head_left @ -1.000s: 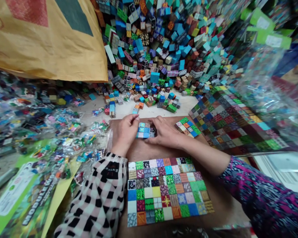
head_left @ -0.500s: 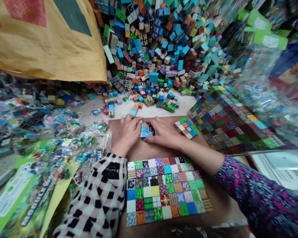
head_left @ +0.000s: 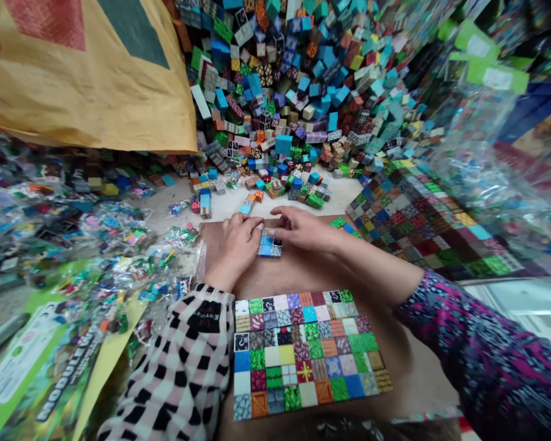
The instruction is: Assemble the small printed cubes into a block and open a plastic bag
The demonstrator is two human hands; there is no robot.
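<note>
A small cluster of patterned toy cubes (head_left: 270,246), with blue, black and grey faces, lies on the brown board (head_left: 261,277). My left hand (head_left: 239,246) is closed against the cluster's left side, thumb along its edge. Just right of it, my right hand (head_left: 299,230) has its fingers apart and holds nothing, its fingertips by the cluster's upper right corner. Nearer me on the board lies a large flat sheet of colourful cubes (head_left: 305,352) set in rows. A smaller square of cubes (head_left: 344,226) is partly hidden behind my right wrist.
Loose cubes (head_left: 284,116) are heaped at the back. A bigger cube panel (head_left: 434,220) lies to the right, beside clear plastic bags (head_left: 482,177). Bagged small parts (head_left: 114,251), a green printed package (head_left: 50,373) and a yellow sack (head_left: 87,86) are on the left.
My right hand has come off the cluster's right side, lifting a little and opening, so more of the cubes show. My left hand has stayed in place against them.
</note>
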